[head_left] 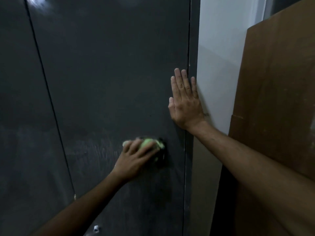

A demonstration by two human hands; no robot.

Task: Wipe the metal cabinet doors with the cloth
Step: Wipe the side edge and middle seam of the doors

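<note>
Two hands are up on the cabinet: the left hand point(134, 159) toward six o'clock, the right hand point(185, 101) toward three o'clock. One cloth point(150, 143), green and blurred, sits under the left hand. Two doors show, split by a single seam: a left door point(18, 116) at nine o'clock and a right door point(110, 74) filling the middle. One frame strip point(193, 40) runs down at one o'clock. One cardboard sheet point(276, 99) leans at three o'clock. One small metal fitting point(96, 228) glints at six o'clock, too blurred to tell what it is.
</note>
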